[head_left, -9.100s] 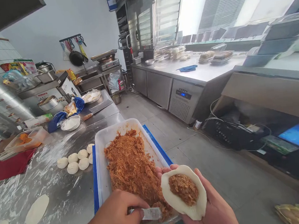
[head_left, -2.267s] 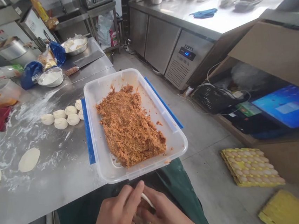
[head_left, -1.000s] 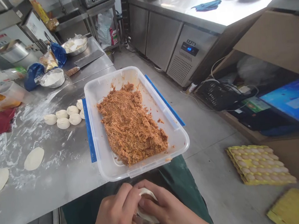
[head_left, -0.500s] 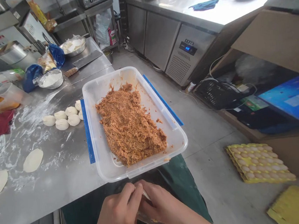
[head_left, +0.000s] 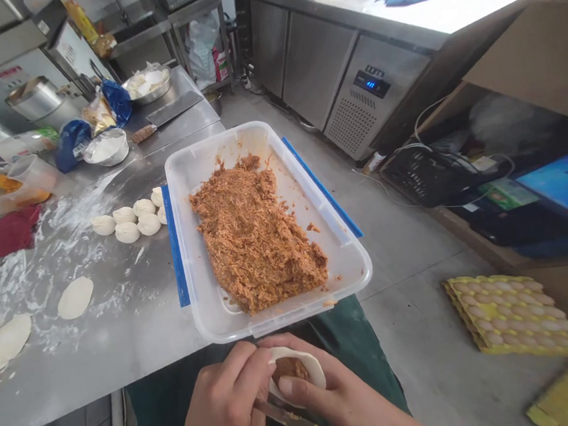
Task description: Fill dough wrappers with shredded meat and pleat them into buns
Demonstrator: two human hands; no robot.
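Observation:
My two hands meet at the bottom of the view, below the table edge. My right hand [head_left: 342,401] cups a round dough wrapper [head_left: 299,371] with brown shredded filling showing in its middle. My left hand [head_left: 227,406] pinches the wrapper's left edge with thumb and fingers, and a small metal spatula [head_left: 291,423] juts out beneath it. Just ahead lies a clear plastic tub [head_left: 353,260] of the same brown filling [head_left: 256,236], resting on a blue lid.
Several dough balls [head_left: 129,222] and flat rolled rounds [head_left: 75,297] lie on the floured steel table [head_left: 101,351]. A flour bowl [head_left: 105,147], cleaver and bags stand farther back. An egg tray [head_left: 515,314] sits on the floor at right.
My hands, pressed together over the wrapper half a second ago, have parted slightly, so the filling shows. Much earlier the left hand was scooping filling from the tub with the spatula.

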